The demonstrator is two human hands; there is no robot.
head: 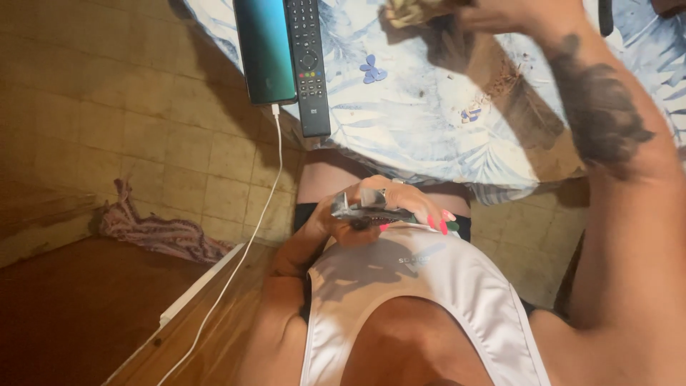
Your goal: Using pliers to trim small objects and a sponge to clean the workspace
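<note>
My left hand point(382, 211), with pink and green painted nails, rests against my lap just below the table edge and is closed on a small silvery foil packet point(357, 209). My right hand point(500, 13) is raised over the table at the top of the view, my tattooed forearm leading up to it. It grips a crumpled yellowish-brown wad point(409, 11), partly cut off by the frame. A table point(429, 136) covered with a blue and white leaf-patterned cloth lies between the two hands.
A dark smartphone point(264, 50) and a black remote control point(309, 64) lie side by side at the table's left edge. A white charging cable point(246, 250) runs from the phone down past a wooden surface point(78, 314). A striped cloth point(153, 232) lies on the tiled floor.
</note>
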